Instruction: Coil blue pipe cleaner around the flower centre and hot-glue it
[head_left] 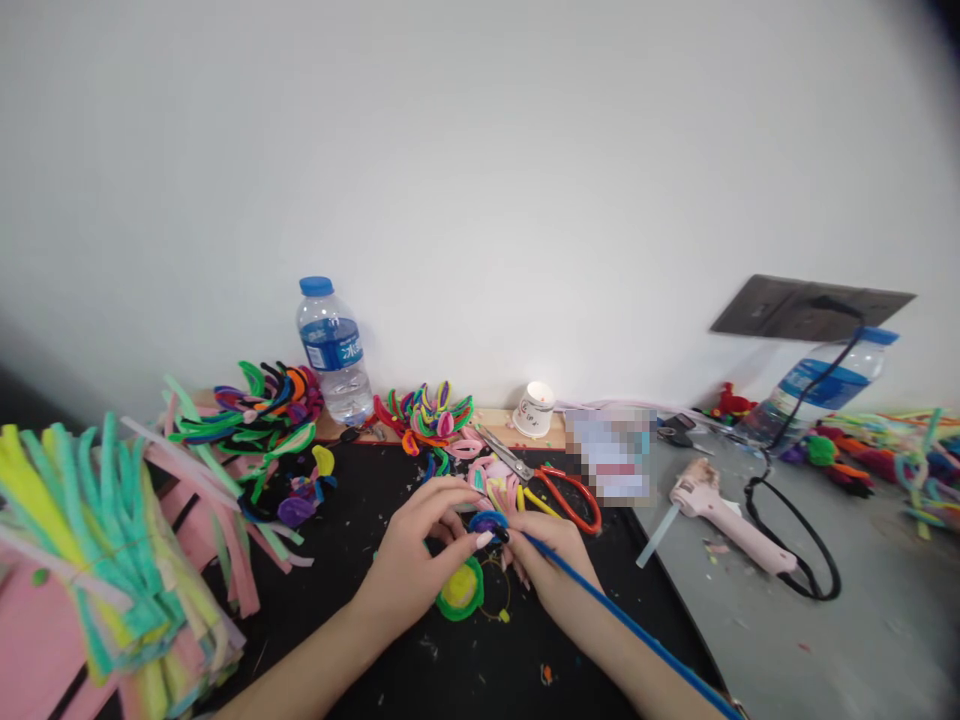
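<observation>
Between my two hands, over the black mat, is a small blue coil [489, 521] with purple in its middle. My left hand [424, 545] pinches its left side with thumb and fingertips. On the right, my right hand [551, 565] grips the coil's other edge, and a long blue pipe cleaner [630, 624] runs from there over the right forearm to the lower right. A green and yellow disc [460, 589] lies just below the left fingers, partly hidden by them. Scissors with red handles [571, 498] lie beyond the right hand.
Bundled pipe cleaners [112, 550] fill the left side. Bottles stand at back left [334, 350] and lean at back right [821, 385]. A paper cup [534, 410] is by the wall. A pink glue gun [731, 520] with a black cord lies on the right.
</observation>
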